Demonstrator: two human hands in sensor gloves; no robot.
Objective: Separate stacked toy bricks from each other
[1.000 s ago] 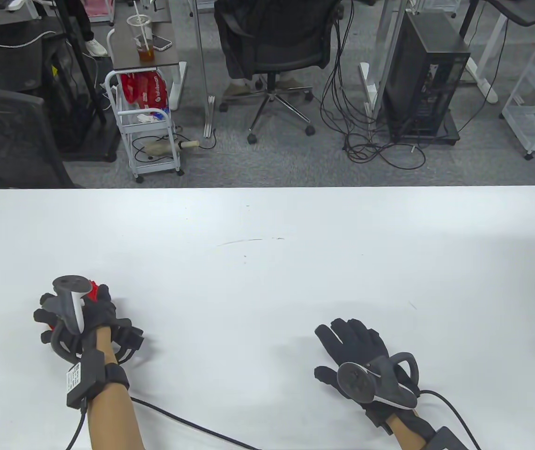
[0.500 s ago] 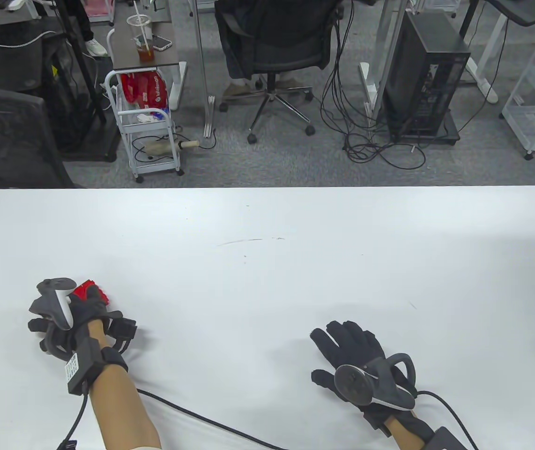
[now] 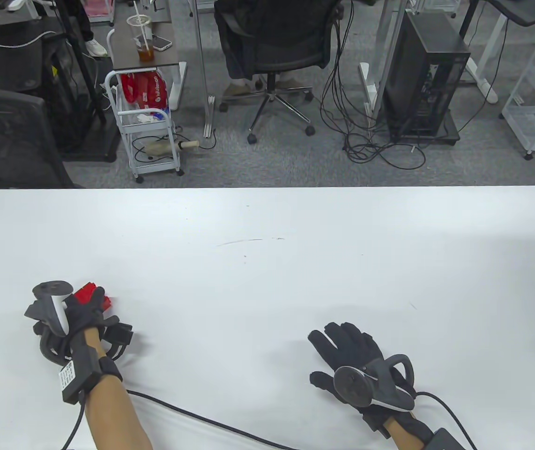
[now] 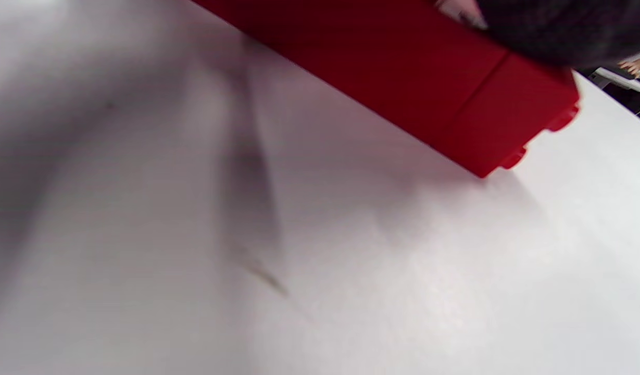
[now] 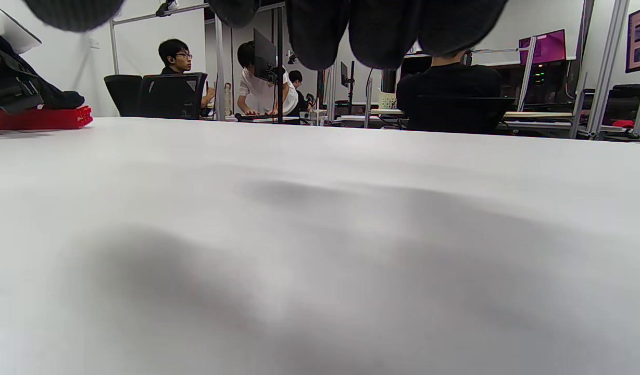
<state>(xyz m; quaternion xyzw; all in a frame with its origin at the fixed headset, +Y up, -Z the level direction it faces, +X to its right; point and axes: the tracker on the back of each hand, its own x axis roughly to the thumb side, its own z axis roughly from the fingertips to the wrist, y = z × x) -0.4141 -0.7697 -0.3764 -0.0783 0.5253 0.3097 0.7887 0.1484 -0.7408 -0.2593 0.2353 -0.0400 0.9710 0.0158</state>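
A stack of red toy bricks (image 3: 90, 294) is at the table's left, gripped by my left hand (image 3: 85, 311), which covers most of it. In the left wrist view the red stack (image 4: 403, 67) shows a seam between two bricks and studs at its end; a gloved finger (image 4: 559, 26) lies on top. It is down at the table surface. My right hand (image 3: 348, 343) lies flat and empty on the table at the right, fingers spread. The right wrist view shows the red stack (image 5: 36, 119) far left under the left hand (image 5: 17, 91).
The white table (image 3: 267, 262) carries only the hands and their cables (image 3: 211, 424). Beyond its far edge are an office chair (image 3: 277, 51), a white cart (image 3: 148, 126) and a computer tower (image 3: 424, 75).
My left hand has drifted left and a little toward me with the red stack, turning so more red shows. The right hand has shifted slightly left and stays flat.
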